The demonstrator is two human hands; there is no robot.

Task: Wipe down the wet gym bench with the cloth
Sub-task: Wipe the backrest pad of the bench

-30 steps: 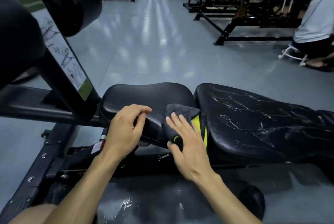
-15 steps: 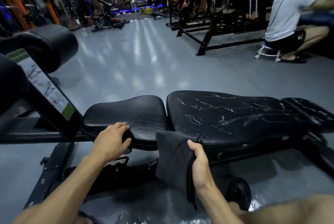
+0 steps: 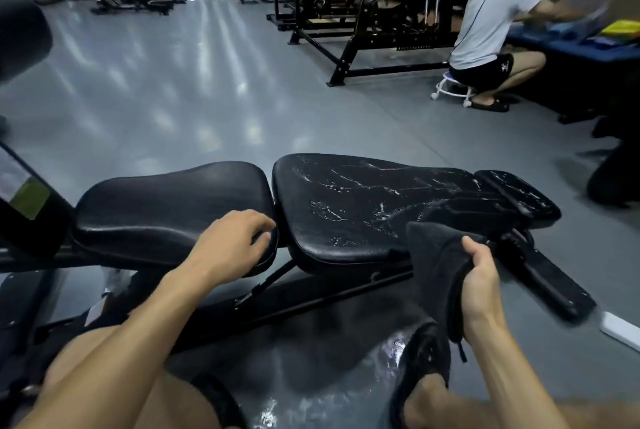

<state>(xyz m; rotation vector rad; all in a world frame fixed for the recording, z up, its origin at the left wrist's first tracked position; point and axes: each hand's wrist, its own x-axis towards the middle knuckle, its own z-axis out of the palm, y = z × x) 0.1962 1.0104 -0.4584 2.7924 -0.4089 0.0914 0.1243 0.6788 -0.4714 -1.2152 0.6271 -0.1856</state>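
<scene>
Right hand (image 3: 479, 284) grip on cloth (image 3: 434, 265); left hand (image 3: 227, 248) seemingly resting.

Seat pad (image 3: 173, 206): black upholstery, leather-like, smooth, soft sheen, looks dry; back pad (image 3: 363, 206): same black covering, glossy where wet, white glints of water streaks and droplets across it; end pad (image 3: 519, 193): same covering, also speckled wet; cloth (image 3: 433, 255): dark grey, matt, soft napped weave like towelling, stitched hem along one edge, in the grip of the right hand (image 3: 479, 286); bench frame (image 3: 311, 297): black painted metal, semi-matt; floor (image 3: 207, 89): grey, smooth, satin finish reflecting ceiling lights; wet patch (image 3: 346, 394) on floor below bench: mirror-glossy; slipper (image 3: 420, 366): black, dull rubbery look.
</scene>
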